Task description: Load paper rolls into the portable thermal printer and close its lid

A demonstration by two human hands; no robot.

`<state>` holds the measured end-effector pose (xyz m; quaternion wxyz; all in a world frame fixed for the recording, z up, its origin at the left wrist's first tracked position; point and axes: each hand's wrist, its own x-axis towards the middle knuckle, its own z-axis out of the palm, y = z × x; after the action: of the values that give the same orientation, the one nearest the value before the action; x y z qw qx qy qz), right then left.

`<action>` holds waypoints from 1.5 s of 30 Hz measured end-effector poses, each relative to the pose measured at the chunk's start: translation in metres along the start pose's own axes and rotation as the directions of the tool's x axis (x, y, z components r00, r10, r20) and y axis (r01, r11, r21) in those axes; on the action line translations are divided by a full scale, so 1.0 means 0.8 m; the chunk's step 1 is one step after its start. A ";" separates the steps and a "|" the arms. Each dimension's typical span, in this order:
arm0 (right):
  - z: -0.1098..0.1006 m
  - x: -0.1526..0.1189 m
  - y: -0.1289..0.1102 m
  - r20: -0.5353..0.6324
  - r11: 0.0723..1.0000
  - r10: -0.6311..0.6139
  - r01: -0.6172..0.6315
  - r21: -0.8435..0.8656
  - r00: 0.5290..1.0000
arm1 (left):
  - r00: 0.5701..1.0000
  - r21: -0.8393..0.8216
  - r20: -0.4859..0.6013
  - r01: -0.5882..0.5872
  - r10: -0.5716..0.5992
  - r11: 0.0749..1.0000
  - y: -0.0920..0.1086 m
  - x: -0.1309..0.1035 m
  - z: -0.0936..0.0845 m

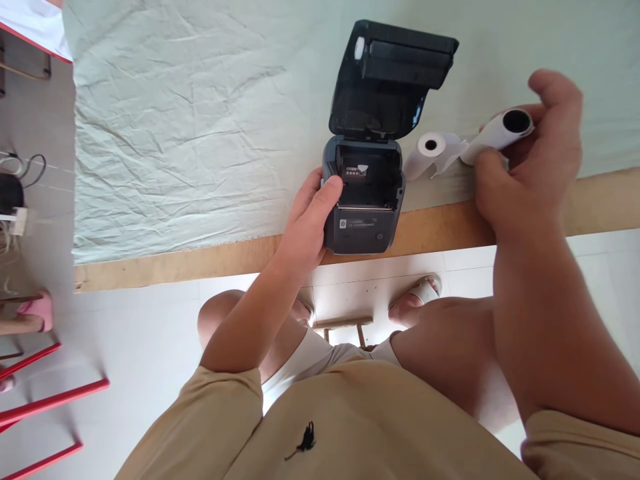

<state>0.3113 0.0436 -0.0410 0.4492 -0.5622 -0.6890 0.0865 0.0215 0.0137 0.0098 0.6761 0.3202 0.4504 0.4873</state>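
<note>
A dark portable label printer (361,230) is at the table's front edge, its lid (380,93) swung up and its paper bay bare inside. My left hand (313,217) grips the printer's left side, with the thumb over the rim of the bay. To the right of the printer stands a small white paper roll (423,159), a loose end of paper trailing from it. My right hand (543,157) holds a second, thicker white paper roll (493,139) between thumb and fingers, tilted, its dark hollow core facing up.
A wrinkled pale green cloth (200,120) covers the table, whose wooden edge (175,259) runs along the front. Red metal legs (55,402) and cables (25,163) are at the left on the floor. Part of another person's white clothing (37,23) shows at the upper left.
</note>
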 end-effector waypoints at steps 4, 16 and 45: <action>0.016 0.002 0.007 -0.086 0.997 0.015 -0.021 -0.078 0.996 | 1.000 -0.004 -0.002 -0.029 0.029 1.000 -0.006 0.003 -0.003; 0.021 0.014 -0.147 -0.096 0.966 -0.220 0.230 0.120 0.971 | 0.997 0.057 0.042 -0.061 0.059 0.996 -0.009 0.003 -0.010; 0.042 -0.002 -0.131 -0.170 0.905 -0.075 0.138 0.402 0.983 | 0.980 0.212 0.161 -0.148 0.115 0.966 -0.007 0.002 -0.030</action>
<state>0.2144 0.0184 0.0040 0.6121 -0.4213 -0.6492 0.1623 0.0016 0.0134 -0.0047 0.6335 0.4580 0.4288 0.4527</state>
